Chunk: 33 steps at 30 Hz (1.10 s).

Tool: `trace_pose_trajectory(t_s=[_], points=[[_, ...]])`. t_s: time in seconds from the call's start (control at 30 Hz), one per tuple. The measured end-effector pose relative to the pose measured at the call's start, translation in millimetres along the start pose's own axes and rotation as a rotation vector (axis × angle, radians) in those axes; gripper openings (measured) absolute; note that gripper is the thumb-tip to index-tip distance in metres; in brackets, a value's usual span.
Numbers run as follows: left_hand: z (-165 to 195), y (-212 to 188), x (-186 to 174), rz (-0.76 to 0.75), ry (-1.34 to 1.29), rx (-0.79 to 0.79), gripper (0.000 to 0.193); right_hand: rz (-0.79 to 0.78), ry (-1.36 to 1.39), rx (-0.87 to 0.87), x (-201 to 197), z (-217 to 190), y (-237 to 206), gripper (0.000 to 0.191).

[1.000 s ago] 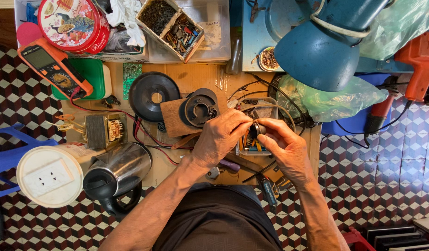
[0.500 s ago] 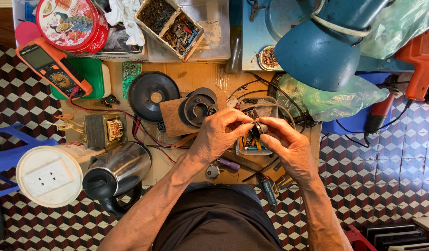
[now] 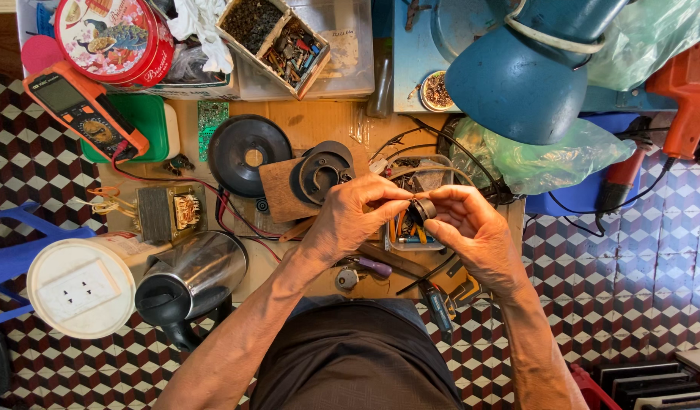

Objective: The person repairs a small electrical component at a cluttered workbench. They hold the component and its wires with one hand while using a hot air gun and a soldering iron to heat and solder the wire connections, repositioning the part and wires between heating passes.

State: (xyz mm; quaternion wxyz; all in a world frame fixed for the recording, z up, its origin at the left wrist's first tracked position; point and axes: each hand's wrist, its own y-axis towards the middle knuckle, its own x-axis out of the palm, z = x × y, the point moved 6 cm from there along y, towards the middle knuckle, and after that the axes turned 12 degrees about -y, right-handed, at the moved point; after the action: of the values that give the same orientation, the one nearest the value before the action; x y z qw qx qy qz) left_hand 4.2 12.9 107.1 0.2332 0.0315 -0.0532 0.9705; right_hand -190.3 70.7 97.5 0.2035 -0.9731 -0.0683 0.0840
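Both hands, left hand (image 3: pixel 350 220) and right hand (image 3: pixel 475 231), are pinching one small black round part (image 3: pixel 422 209) between their fingertips.

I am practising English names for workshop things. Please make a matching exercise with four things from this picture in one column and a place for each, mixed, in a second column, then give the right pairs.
Things
1. small dark round part
2. orange multimeter
3. steel kettle
4. blue lamp shade

Places
A. top right, above a green plastic bag
B. lower left, beside a white round socket box
C. between the fingertips of the left hand and the right hand
D. upper left, lying partly on a green box

Pairs: 1-C, 2-D, 3-B, 4-A
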Motion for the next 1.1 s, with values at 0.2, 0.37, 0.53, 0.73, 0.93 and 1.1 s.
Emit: trace_pose_trajectory(t_s=[0.2,0.37,0.53,0.73,0.93,1.1], points=[[1.2,-0.3,1.1,0.016,0.04,0.03,0.017,-0.043,0.017,-0.027,-0.5,-1.0,2.0,0.039],[1.0,0.7,1.8,0.019,0.032,0.014,0.017,-0.05,0.025,-0.027,-0.2,-5.3,2.2,0.039],[-0.5,1.5,1.5,-0.016,-0.045,-0.03,0.017,-0.071,0.032,0.052,-4.7,-6.1,0.3,0.038],[-3.8,2.4,3.5,-0.042,-0.03,-0.08,0.015,-0.118,-0.008,0.063,-8.2,-8.8,0.9,0.04],[-7.9,1.4,6.9,-0.022,-0.035,-0.093,0.014,-0.156,-0.199,-0.019,-5.9,-17.3,-0.2,0.04],[-12.0,0.8,9.4,-0.004,-0.074,-0.11,0.014,-0.124,-0.378,-0.047,-5.8,-21.8,0.3,0.041]])
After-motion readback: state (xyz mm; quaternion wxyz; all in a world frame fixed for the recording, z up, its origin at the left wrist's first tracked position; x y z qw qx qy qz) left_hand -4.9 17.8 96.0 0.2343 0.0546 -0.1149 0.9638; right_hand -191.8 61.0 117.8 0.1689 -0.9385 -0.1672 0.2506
